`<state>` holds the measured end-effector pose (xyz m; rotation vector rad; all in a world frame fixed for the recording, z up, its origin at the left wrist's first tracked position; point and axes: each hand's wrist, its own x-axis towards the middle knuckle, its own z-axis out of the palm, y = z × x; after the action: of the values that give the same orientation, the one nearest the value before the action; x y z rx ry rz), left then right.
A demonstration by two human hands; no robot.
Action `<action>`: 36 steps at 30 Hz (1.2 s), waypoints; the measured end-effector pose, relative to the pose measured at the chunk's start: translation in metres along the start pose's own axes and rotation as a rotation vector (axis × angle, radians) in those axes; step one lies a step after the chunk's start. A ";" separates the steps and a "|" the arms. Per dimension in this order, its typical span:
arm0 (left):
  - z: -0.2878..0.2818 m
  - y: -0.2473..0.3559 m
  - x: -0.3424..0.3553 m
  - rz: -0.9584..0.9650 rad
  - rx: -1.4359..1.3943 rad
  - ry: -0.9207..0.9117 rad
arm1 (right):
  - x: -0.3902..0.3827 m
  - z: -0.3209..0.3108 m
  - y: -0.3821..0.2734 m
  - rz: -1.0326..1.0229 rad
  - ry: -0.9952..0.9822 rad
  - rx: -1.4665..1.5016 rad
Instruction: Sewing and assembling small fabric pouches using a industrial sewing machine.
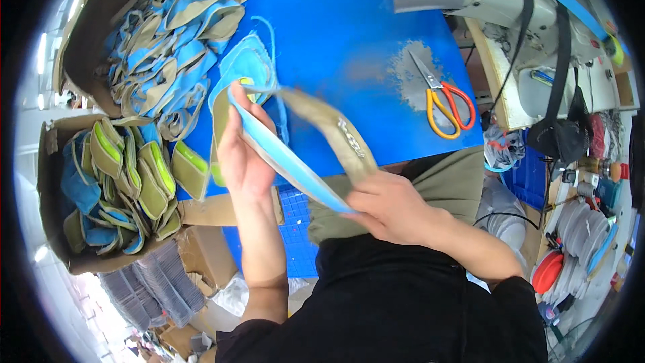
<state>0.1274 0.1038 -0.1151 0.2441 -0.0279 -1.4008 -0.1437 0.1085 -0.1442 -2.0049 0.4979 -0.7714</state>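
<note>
A long fabric strip, olive on one side and light blue on the other, stretches as a loop between my two hands. My left hand is closed on its far end, thumb up, near the table's left edge. Closer to my body, my right hand pinches the near end. The olive band of the loop carries a white printed mark and is partly blurred; the blue band runs below it. Just beyond my left hand, layered light-blue fabric pieces with a loose trailing strip lie on the blue table.
Scissors with orange and red handles lie at the table's right. A cardboard box of blue and khaki pieces stands far left; another box nearer holds olive pieces with yellow-green insides. A sewing machine stands at far right.
</note>
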 end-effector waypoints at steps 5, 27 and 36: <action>-0.006 -0.011 -0.013 -0.009 0.187 0.097 | -0.024 -0.026 0.022 0.152 -0.095 -0.105; -0.033 -0.076 -0.043 0.027 0.355 0.168 | -0.002 -0.003 0.018 0.284 0.224 0.285; -0.067 -0.038 -0.045 -0.117 0.203 0.236 | -0.043 -0.009 0.035 0.211 0.079 -0.006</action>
<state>0.0940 0.1521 -0.1815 0.5869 0.0400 -1.4787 -0.1826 0.1118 -0.1846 -1.8963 0.7461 -0.7203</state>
